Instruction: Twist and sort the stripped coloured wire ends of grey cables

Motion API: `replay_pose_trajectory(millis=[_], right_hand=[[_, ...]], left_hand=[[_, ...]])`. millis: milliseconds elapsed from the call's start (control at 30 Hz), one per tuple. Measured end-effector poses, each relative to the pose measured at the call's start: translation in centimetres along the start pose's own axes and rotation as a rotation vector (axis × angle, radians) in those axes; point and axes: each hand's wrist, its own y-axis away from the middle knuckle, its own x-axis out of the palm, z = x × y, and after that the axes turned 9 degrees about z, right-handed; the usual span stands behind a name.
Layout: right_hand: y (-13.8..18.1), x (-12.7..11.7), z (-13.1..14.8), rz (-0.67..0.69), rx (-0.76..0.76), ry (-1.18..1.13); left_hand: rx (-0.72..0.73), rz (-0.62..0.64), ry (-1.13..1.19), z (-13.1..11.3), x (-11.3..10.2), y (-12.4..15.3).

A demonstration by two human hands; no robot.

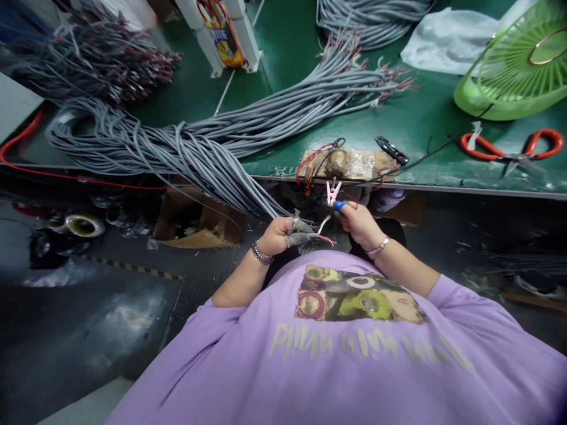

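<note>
My left hand [283,235], with grey coverings on its fingertips, is closed around the end of a grey cable [312,235]. Thin coloured wires [328,240] stick out of that end, and a white strand [325,223] curves up from it. My right hand [361,225] is closed just right of the strand, with something blue at its fingertips; whether it grips anything is hidden. A pink clip [333,193] stands just above it at the table edge. From the thick bundle of grey cables [212,162], lengths run down to my left hand.
On the green table [274,71] lie orange-handled scissors [511,154], a green fan [518,71], a plastic bag [449,41] and a wooden block [354,163] with leads. More cables [101,59] are heaped at the back left. A cardboard box [199,221] stands below the edge.
</note>
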Motion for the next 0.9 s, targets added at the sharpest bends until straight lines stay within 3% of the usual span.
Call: replay_pose_trajectory(millis=[67, 133, 333, 900], right_hand=[[-0.7, -0.9, 0.2, -0.032, -0.01, -0.096], [-1.2, -1.2, 0.7, 0.034, -0.005, -0.161], [-2.1, 0.8, 3.0, 0.226, 0.028, -0.277], [-2.7, 3.1, 3.8, 0.079, -0.063, -0.251]], left_hand=[[-0.006, -0.1, 0.075, -0.5, 0.2, -0.1], [-0.011, -0.185, 0.12, -0.8, 0.6, -0.6], [-0.021, -0.33, 0.211, -0.9, 2.1, -3.5], [-0.033, -0.257, 0.137, 0.6, 2.1, -4.9]])
